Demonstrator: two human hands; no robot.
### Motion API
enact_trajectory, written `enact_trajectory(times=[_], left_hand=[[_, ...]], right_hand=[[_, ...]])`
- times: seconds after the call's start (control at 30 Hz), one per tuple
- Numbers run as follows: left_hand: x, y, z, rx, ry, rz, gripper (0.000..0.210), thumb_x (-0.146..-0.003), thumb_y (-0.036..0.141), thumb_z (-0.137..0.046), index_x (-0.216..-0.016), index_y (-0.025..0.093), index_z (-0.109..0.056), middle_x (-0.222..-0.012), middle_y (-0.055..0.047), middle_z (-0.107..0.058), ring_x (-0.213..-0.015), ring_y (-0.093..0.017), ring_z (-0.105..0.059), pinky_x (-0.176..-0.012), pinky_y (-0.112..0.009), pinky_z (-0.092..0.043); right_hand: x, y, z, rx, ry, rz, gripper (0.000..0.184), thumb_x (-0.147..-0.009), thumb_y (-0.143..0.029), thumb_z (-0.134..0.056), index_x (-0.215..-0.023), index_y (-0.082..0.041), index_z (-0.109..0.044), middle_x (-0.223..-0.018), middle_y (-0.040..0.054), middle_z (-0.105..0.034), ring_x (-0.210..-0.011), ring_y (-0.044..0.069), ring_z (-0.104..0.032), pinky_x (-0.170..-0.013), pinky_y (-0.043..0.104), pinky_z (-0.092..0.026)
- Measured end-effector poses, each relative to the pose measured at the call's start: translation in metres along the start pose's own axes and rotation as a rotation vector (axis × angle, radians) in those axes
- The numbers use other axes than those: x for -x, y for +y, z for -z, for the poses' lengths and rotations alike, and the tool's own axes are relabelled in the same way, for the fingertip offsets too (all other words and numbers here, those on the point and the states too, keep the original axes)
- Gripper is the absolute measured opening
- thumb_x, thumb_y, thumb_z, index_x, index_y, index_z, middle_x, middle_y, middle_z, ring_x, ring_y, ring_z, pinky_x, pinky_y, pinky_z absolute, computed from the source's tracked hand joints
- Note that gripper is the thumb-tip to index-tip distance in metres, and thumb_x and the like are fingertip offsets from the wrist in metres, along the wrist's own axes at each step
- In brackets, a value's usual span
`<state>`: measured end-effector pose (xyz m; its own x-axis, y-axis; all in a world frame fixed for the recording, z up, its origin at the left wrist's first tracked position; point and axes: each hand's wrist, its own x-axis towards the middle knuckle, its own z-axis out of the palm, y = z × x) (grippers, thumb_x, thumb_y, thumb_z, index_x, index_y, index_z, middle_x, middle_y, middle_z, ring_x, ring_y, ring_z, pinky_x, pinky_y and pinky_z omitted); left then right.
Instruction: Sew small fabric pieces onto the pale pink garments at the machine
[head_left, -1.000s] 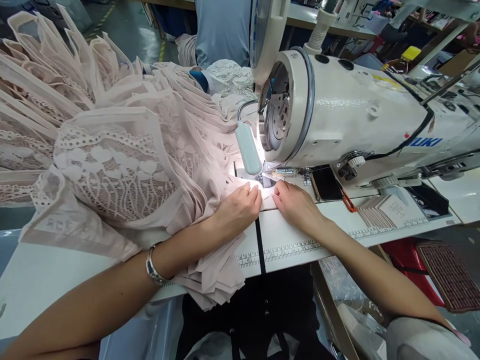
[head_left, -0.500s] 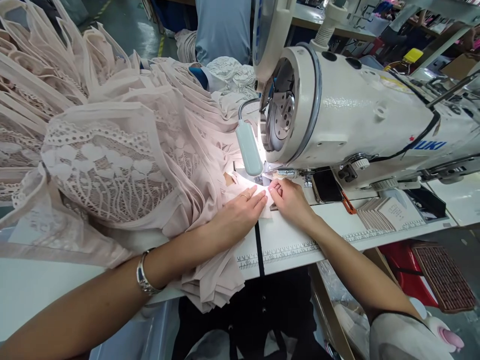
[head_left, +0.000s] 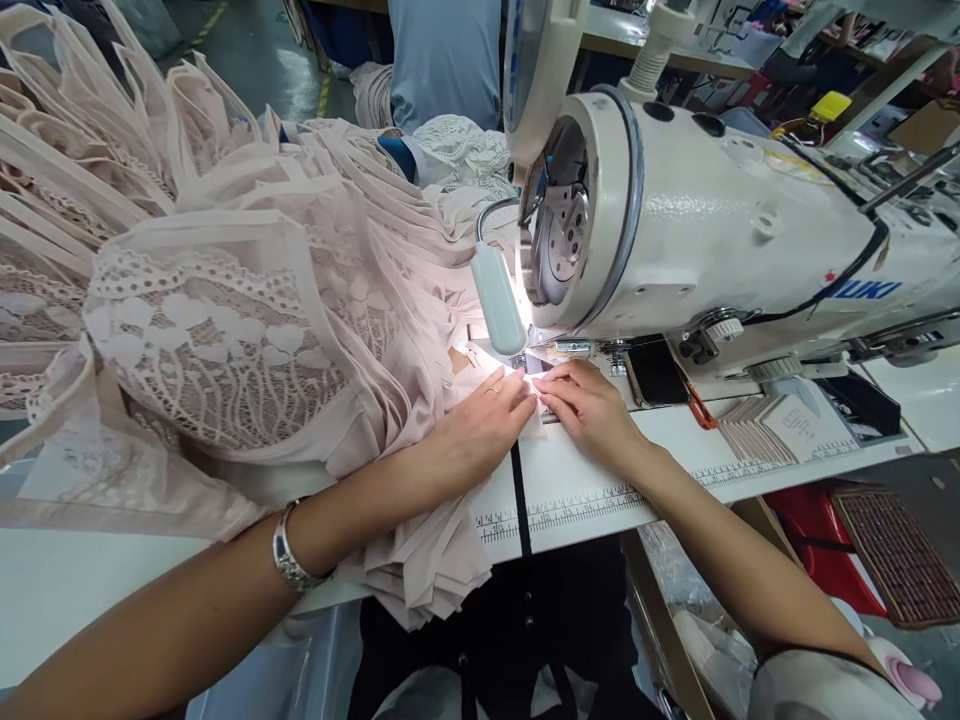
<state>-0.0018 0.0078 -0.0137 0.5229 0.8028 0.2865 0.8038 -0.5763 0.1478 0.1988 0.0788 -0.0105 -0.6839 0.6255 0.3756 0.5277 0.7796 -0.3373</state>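
Two hands meet over a pale fabric piece (head_left: 534,424) on the white surface (head_left: 559,462).
The left hand (head_left: 487,420) lies palm down on the cloth, fingers extended; the right hand (head_left: 589,415) has its fingertips narrowed at the edge, whether pinching I cannot tell. From the fabric, a small lit lamp (head_left: 498,300) hangs at 11 o'clock, the sewing machine (head_left: 697,225) stands at 2, a pile of lace garments (head_left: 225,330) spreads at 10, and a stack of cards (head_left: 772,425) sits at 3.
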Motion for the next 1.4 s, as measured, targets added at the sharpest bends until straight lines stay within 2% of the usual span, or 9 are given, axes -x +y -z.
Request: enact_trajectory(times=[0.1, 0.2, 0.27, 0.33, 0.5, 0.73, 1.0, 1.17, 1.4], left_hand=[[-0.002, 0.001, 0.001, -0.014, -0.016, 0.121, 0.03, -0.095, -0.002, -0.034, -0.106, 0.011, -0.058, -0.111, -0.014, -0.065, -0.102, -0.023, -0.063, -0.085, -0.036, -0.057], [-0.003, 0.004, 0.002, -0.066, -0.044, 0.063, 0.029, -0.094, -0.004, -0.035, -0.095, 0.011, -0.06, -0.097, -0.012, -0.065, -0.087, -0.022, -0.06, -0.077, -0.037, -0.055], [-0.004, 0.007, 0.001, -0.106, -0.045, 0.003, 0.031, -0.094, -0.004, -0.034, -0.094, 0.011, -0.061, -0.094, -0.011, -0.066, -0.085, -0.021, -0.06, -0.077, -0.036, -0.054], [-0.004, 0.01, -0.001, -0.151, -0.015, -0.01, 0.031, -0.095, -0.005, -0.035, -0.095, 0.011, -0.061, -0.095, -0.011, -0.067, -0.086, -0.02, -0.06, -0.078, -0.034, -0.053], [-0.006, 0.013, -0.007, -0.193, 0.059, 0.005, 0.028, -0.098, -0.002, -0.036, -0.109, 0.007, -0.06, -0.103, -0.013, -0.066, -0.087, -0.019, -0.059, -0.077, -0.03, -0.05], [-0.012, 0.008, -0.007, -0.23, 0.034, -0.054, 0.032, -0.095, -0.005, -0.034, -0.107, 0.006, -0.062, -0.106, -0.015, -0.068, -0.105, -0.024, -0.064, -0.094, -0.038, -0.051], [-0.012, 0.006, -0.006, -0.306, 0.082, -0.073, 0.038, -0.096, -0.004, -0.031, -0.118, 0.004, -0.06, -0.115, -0.016, -0.072, -0.112, -0.023, -0.067, -0.103, -0.039, -0.052], [-0.014, 0.003, -0.002, -0.294, 0.091, -0.083, 0.037, -0.095, -0.005, -0.031, -0.116, 0.005, -0.06, -0.115, -0.016, -0.072, -0.11, -0.023, -0.068, -0.1, -0.037, -0.053], [-0.015, 0.0, -0.005, -0.24, 0.077, -0.064, 0.035, -0.097, -0.003, -0.03, -0.115, 0.004, -0.058, -0.112, -0.017, -0.07, -0.108, -0.024, -0.066, -0.094, -0.037, -0.053]], right_hand=[[0.003, -0.008, 0.001, 0.228, -0.066, 0.091, 0.027, -0.101, -0.015, -0.045, -0.105, -0.018, -0.071, -0.103, 0.011, -0.072, -0.098, 0.025, -0.063, -0.082, 0.038, -0.053], [0.001, -0.015, -0.002, 0.403, -0.131, 0.161, 0.036, -0.098, -0.004, -0.038, -0.106, -0.014, -0.071, -0.105, 0.0135, -0.073, -0.099, 0.026, -0.063, -0.087, 0.04, -0.052], [-0.002, -0.013, -0.003, 0.411, -0.147, 0.208, 0.04, -0.098, -0.003, -0.034, -0.106, -0.014, -0.072, -0.107, 0.0139, -0.073, -0.105, 0.025, -0.064, -0.097, 0.042, -0.051], [-0.005, -0.005, -0.002, 0.367, -0.157, 0.225, 0.04, -0.1, -0.005, -0.034, -0.112, -0.013, -0.071, -0.115, 0.0136, -0.073, -0.114, 0.026, -0.063, -0.102, 0.043, -0.05], [-0.009, 0.019, 0.001, 0.277, -0.299, 0.092, 0.042, -0.098, -0.009, -0.041, -0.134, -0.018, -0.063, -0.139, 0.0092, -0.066, -0.117, 0.028, -0.065, -0.093, 0.045, -0.057], [-0.013, 0.022, 0.0, 0.201, -0.376, -0.053, 0.045, -0.099, -0.019, -0.044, -0.14, -0.022, -0.06, -0.145, 0.0087, -0.063, -0.112, 0.029, -0.068, -0.092, 0.045, -0.056], [-0.013, 0.022, 0.001, 0.067, -0.348, -0.098, 0.047, -0.097, -0.021, -0.045, -0.14, -0.028, -0.062, -0.145, 0.0042, -0.063, -0.121, 0.028, -0.063, -0.095, 0.044, -0.055], [-0.02, 0.008, 0.009, 0.047, -0.387, -0.19, 0.044, -0.099, -0.024, -0.039, -0.135, -0.027, -0.065, -0.137, 0.0057, -0.067, -0.114, 0.027, -0.063, -0.085, 0.038, -0.054], [-0.02, 0.011, 0.005, 0.121, -0.357, -0.146, 0.044, -0.1, -0.019, -0.034, -0.129, -0.027, -0.066, -0.12, 0.0061, -0.072, -0.102, 0.025, -0.065, -0.092, 0.043, -0.051]])
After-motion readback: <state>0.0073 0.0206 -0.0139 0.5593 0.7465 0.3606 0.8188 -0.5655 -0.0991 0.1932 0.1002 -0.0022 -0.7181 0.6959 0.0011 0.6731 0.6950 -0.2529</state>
